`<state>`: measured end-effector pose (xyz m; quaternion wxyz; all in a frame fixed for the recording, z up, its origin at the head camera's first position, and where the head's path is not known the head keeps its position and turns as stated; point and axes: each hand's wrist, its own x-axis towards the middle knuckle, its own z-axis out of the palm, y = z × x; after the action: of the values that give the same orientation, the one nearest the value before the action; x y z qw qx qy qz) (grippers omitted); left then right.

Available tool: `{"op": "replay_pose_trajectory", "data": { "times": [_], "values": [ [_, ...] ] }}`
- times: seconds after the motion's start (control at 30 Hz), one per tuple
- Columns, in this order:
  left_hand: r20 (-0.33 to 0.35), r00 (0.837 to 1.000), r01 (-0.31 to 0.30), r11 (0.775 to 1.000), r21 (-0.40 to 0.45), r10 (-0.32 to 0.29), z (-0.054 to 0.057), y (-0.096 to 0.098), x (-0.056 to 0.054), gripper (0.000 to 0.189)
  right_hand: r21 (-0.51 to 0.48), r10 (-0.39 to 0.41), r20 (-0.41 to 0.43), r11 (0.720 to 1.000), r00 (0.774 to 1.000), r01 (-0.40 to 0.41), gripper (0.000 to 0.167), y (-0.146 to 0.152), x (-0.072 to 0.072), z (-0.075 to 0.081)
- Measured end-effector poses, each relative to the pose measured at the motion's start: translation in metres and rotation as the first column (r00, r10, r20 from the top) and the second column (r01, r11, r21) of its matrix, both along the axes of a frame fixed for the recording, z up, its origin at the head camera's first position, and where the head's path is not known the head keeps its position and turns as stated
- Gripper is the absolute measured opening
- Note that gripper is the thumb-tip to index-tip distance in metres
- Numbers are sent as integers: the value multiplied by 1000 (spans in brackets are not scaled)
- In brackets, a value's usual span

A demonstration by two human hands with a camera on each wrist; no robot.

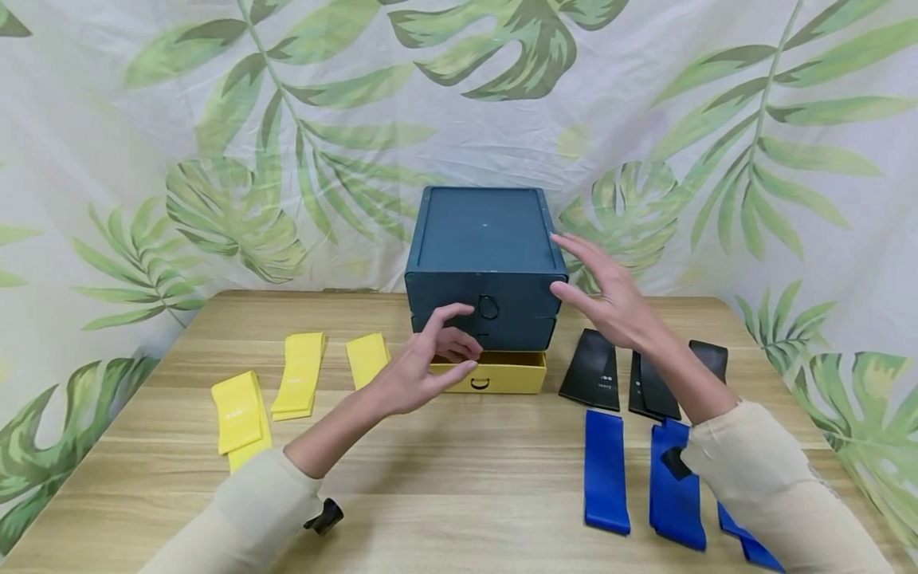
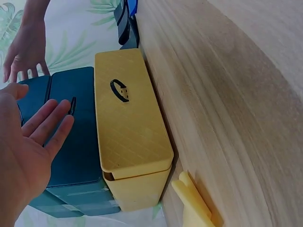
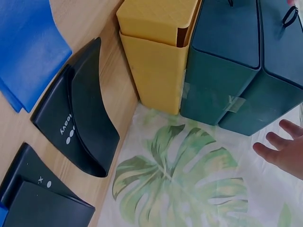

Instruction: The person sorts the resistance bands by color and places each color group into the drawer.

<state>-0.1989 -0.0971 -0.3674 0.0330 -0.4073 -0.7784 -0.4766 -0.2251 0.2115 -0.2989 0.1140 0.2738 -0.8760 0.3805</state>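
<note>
A drawer box stands at the back of the table, with two dark teal drawers (image 1: pixel 459 331) stacked over a yellow drawer (image 1: pixel 512 379). The yellow one is pulled out a little and has a dark loop handle (image 2: pixel 119 91). My left hand (image 1: pixel 419 365) hovers before the drawer fronts, fingers loosely bent and apart from the thumb, holding nothing. Beside the box's upper right edge is my right hand (image 1: pixel 613 307), fingers spread, also holding nothing. From the head view I cannot tell whether it touches the box; in the right wrist view its fingers (image 3: pixel 279 141) appear apart from the side.
Yellow flat bands (image 1: pixel 300 371) lie on the wooden table (image 1: pixel 459 494) to the left. At the right are black bands (image 1: pixel 594 375) with white print and, nearer me, blue bands (image 1: pixel 606 470). A leaf-patterned cloth (image 1: pixel 344 159) hangs behind the box.
</note>
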Motion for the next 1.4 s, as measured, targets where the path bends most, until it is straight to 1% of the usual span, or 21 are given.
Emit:
{"op": "replay_pose_trajectory", "data": {
  "times": [0.1,0.23,0.33,0.43,0.53,0.63,0.8,0.87,0.97,1.1,1.4],
  "values": [
    [9,1000,20,1000,9,-20,1,2,0,71,-2,-1,0,1000,1000,1,63,-2,-1,-1],
    [24,999,41,999,31,-42,2,7,-1,69,-7,0,3,1000,1000,0,60,-5,-3,-1],
    [26,999,42,997,66,-43,3,11,-2,61,-35,8,14,999,1000,-7,53,-6,-5,-3],
    [32,999,33,994,102,-36,5,15,-3,49,-80,18,26,997,999,-16,46,-6,-8,-4],
    [59,998,18,991,135,-26,10,20,-3,36,-128,28,37,992,999,-23,40,-5,-11,-5],
    [91,996,-2,987,159,-13,14,25,-4,27,-169,43,51,985,998,-34,37,-6,-14,-6],
    [106,994,-7,978,208,-15,19,28,-5,18,-217,77,67,974,995,-61,34,-5,-18,-7],
    [117,993,2,973,229,-30,20,29,-6,17,-227,86,71,971,994,-67,33,-5,-20,-7],
    [155,986,13,967,254,-54,22,29,-8,16,-243,94,80,967,992,-72,32,-4,-22,-9],
    [190,980,9,965,262,-61,24,28,-8,15,-253,101,91,965,991,-75,31,-4,-25,-10],
    [214,976,-13,970,243,-40,26,28,-8,17,-277,117,105,957,988,-83,32,-5,-25,-10]
  ]
}}
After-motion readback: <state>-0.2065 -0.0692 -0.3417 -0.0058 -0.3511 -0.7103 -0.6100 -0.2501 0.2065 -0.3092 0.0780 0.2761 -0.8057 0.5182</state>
